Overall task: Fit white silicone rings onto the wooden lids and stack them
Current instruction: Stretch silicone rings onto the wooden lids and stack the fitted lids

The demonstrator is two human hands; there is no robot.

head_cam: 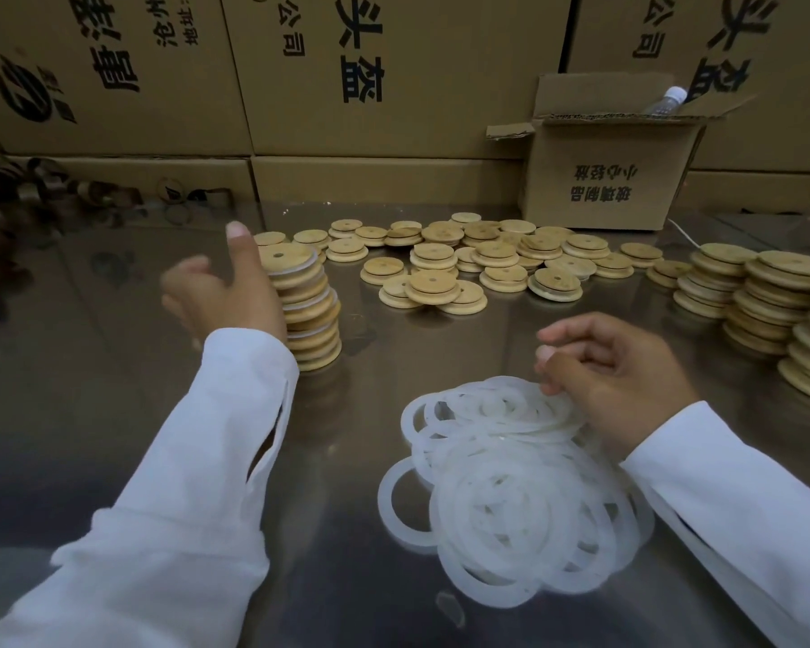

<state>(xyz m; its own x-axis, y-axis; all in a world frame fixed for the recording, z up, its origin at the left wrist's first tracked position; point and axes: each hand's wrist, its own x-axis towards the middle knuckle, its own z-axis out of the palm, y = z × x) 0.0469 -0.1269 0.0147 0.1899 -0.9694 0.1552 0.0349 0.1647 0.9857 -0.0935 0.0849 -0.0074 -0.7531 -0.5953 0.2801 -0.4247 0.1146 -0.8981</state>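
Fingers (pixel 562 336) of the right hand (pixel 618 371) curl onto the far edge of the loose heap of flat white silicone rings (pixel 510 484) lying nearest the person, seemingly pinching one free, though the knuckles hide the grip. With thumb raised and fingers loosely spread, the left hand (pixel 221 292) stands just beside the leaning stack of ringed round wooden lids (pixel 312 315), probably to steady it, while the scattered bare wooden lids (pixel 440 268) wait farther back within easy reach. At the back right, a small open brown cardboard box (pixel 599 180) holds a clear plastic bottle (pixel 668 99); anything else inside is hidden.
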